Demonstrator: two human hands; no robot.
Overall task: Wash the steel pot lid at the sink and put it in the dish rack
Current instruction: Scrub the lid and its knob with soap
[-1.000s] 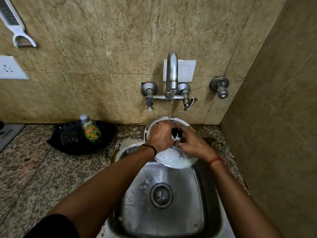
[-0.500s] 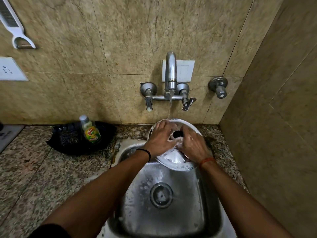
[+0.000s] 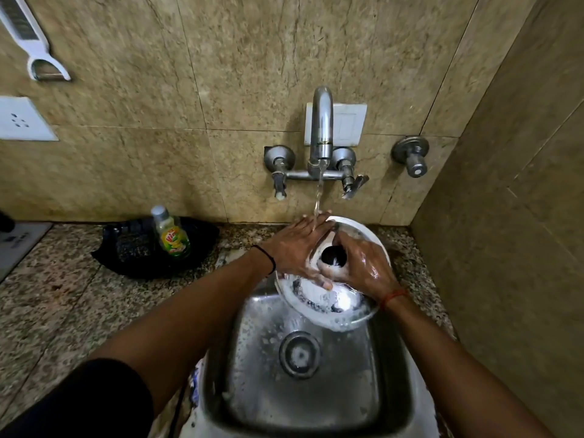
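Note:
The steel pot lid (image 3: 331,306), soapy and wet, is held tilted over the back of the steel sink (image 3: 249,358), its black knob (image 3: 333,257) facing me. My left hand (image 3: 295,248) lies flat across the lid's upper left, fingers straight under the running water (image 3: 317,200), thumb on the lid's face. My right hand (image 3: 369,267) curls around the knob from the right and holds the lid. No dish rack is in view.
The wall tap (image 3: 320,131) runs above the sink, with a separate valve (image 3: 410,156) to its right. A dish soap bottle (image 3: 172,235) stands on a black tray (image 3: 126,257) on the granite counter at left. A tiled side wall closes in the right.
The lid has tilted further with its lower edge dropped toward the basin. My left hand has slid up across it, fingers now straight under the stream.

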